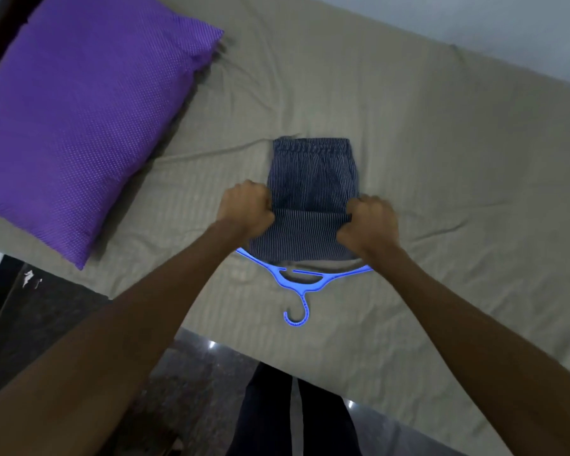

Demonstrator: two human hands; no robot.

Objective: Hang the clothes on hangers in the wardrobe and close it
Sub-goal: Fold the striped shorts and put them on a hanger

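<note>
Evidently mid-draping: left hand [246, 209] and right hand [371, 222] each grip the striped shorts [311, 179] over the blue hanger [297, 284] on the bed [441, 159]; next, lifting it by the hook.

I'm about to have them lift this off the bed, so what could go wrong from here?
1. The striped shorts seem only folded over the blue hanger, so they could slide off when lifted.
2. The left hand and right hand grip the fabric edges, not the hanger, so lifting may leave it on the bed sheet.
3. The hook lies flat toward the person and needs a regrip.
</note>
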